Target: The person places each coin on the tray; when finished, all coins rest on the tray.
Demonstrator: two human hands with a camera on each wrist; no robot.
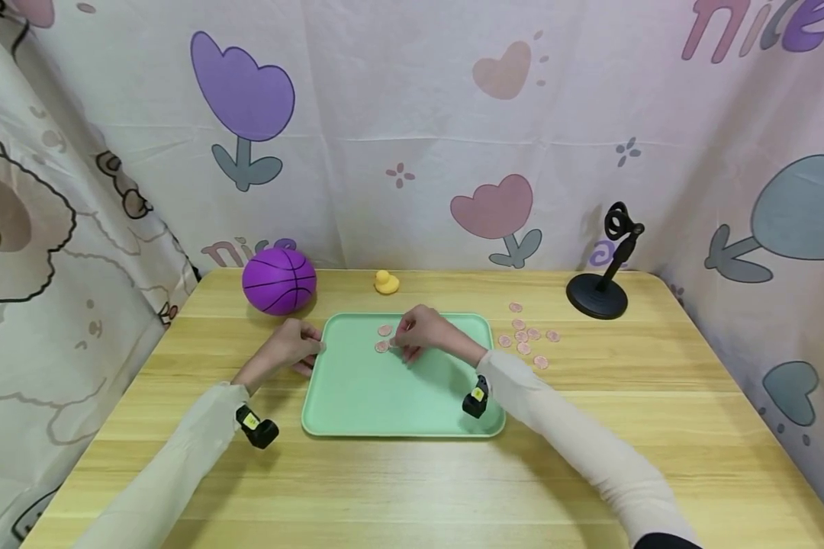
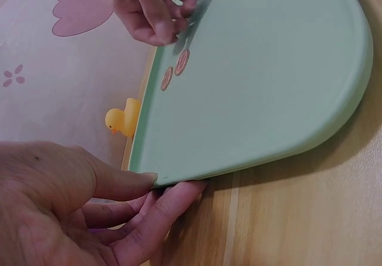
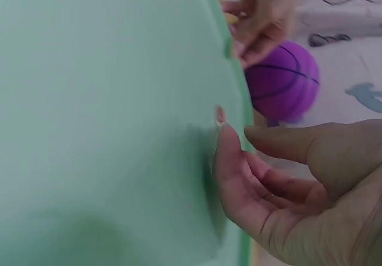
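A mint-green tray (image 1: 398,396) lies in the middle of the wooden table. My left hand (image 1: 307,349) pinches its left rim, thumb (image 2: 119,182) on top and fingers underneath. Two pink discs (image 1: 384,338) lie on the tray's far part, also seen in the left wrist view as pink discs (image 2: 174,69). My right hand (image 1: 407,347) hovers low just beside them, its fingers loosely bent and thumb apart. In the right wrist view a fingertip (image 3: 224,136) touches the tray (image 3: 89,129) next to a small pink disc edge (image 3: 219,116).
Several more pink discs (image 1: 525,335) are scattered on the table right of the tray. A purple ball (image 1: 278,280) sits back left, a yellow duck (image 1: 386,282) behind the tray, a black stand (image 1: 600,293) back right. Patterned curtains enclose the table.
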